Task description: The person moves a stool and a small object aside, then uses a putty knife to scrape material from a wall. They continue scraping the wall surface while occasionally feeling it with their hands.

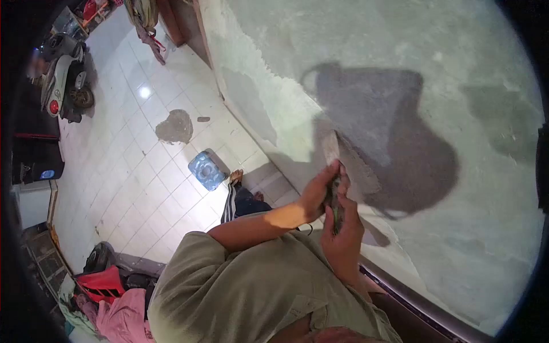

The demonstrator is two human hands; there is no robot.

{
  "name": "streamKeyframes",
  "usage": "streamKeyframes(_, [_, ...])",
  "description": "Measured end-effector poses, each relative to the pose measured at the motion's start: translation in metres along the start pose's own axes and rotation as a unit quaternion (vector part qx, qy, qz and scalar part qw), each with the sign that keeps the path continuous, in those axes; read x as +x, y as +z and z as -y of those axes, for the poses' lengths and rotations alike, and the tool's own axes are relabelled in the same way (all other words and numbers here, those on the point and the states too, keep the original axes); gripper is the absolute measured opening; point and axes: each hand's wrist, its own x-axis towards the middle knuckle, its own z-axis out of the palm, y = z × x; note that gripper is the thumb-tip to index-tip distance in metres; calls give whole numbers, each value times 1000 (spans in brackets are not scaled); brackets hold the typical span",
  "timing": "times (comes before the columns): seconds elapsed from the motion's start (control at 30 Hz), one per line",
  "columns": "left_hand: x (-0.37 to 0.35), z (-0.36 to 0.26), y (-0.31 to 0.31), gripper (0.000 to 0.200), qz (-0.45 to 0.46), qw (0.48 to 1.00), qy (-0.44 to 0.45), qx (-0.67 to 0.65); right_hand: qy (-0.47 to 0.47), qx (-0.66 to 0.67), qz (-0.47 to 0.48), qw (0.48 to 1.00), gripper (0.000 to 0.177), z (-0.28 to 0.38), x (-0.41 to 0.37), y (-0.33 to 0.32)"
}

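My left hand [320,191] is wrapped around the upper part of a scraper [330,147], near where its pale flat blade begins. Below it, my right hand [344,233] closes around the dark, green-tinged handle. The blade points up toward the wall [440,40], with its tip close to the surface; whether it touches cannot be made out. Around the blade the wall shows a rough-edged darker plaster patch [363,171], partly under the shadow of my head and hands.
A blue plastic stool [207,170] stands on the tiled floor [143,194] near my foot. Beyond it lie a grey mortar-like patch [174,127] and a small block [203,119]. A scooter [66,86] stands far left. Pink cloth [123,314] lies lower left. A dark ledge [417,303] runs lower right.
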Motion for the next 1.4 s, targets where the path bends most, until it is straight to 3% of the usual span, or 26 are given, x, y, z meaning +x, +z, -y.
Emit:
streamKeyframes(0.1, [-7,7,6,34,-11,999,-26,37,-12,2,5,1000,32,-2,-10,-9])
streamKeyframes(0.17, [-9,5,11,36,0,998,-41,52,52,-6,39,998,30,4,-8,-16])
streamKeyframes(0.3, [-5,4,-1,37,24,998,-34,37,14,-18,36,999,33,-7,-11,1])
streamKeyframes(0.37, [-4,2,-6,37,42,994,-14,97,1,1,0,1000,34,-11,-13,10])
streamKeyframes(0.6, [-12,-1,16,38,46,996,-66,27,-13,-42,-7,999,32,4,-16,-6])
streamKeyframes(0.67, [-12,-2,20,37,40,996,-66,36,48,-55,4,997,27,8,-16,-7])
streamKeyframes(0.9, [-6,-6,8,36,37,999,-24,20,-7,-61,-10,998,33,14,-4,6])
streamKeyframes(1.17, [-13,-6,12,36,64,993,-101,7,19,-61,2,998,33,17,-13,0])
streamKeyframes(1.27, [-5,-5,-4,40,57,996,-71,15,-14,-79,-4,997,33,14,-9,12])
streamKeyframes(1.4, [-9,-7,-4,39,80,994,-69,40,56,-60,6,997,27,28,-12,9])
